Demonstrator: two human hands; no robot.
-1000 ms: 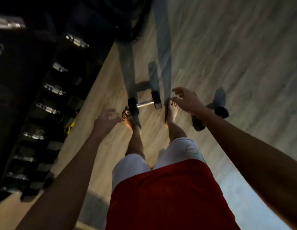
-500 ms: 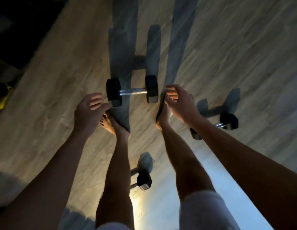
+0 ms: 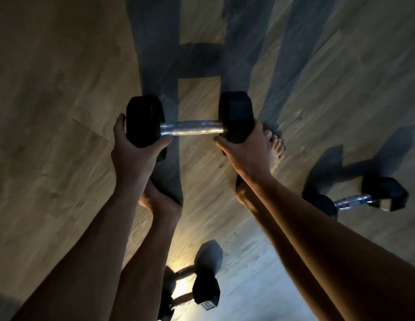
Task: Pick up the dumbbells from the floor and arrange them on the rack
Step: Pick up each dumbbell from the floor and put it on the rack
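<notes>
A black hex dumbbell (image 3: pixel 192 128) with a chrome handle lies crosswise in front of my bare feet on the wooden floor. My left hand (image 3: pixel 130 149) grips its left head from below and behind. My right hand (image 3: pixel 245 149) cups the right head the same way, thumb near the handle's end. A second dumbbell (image 3: pixel 354 200) rests on the floor to the right. A third dumbbell (image 3: pixel 201 290) lies between my legs, behind my feet. The rack is out of view.
Light wood floor (image 3: pixel 62 112) stretches on all sides, crossed by long dark shadows ahead. My bare feet stand just behind the held dumbbell, the right foot (image 3: pixel 274 147) close to its right head.
I have bent lower toward the floor. Both hands went from hovering open beside the dumbbell to closing around its two heads.
</notes>
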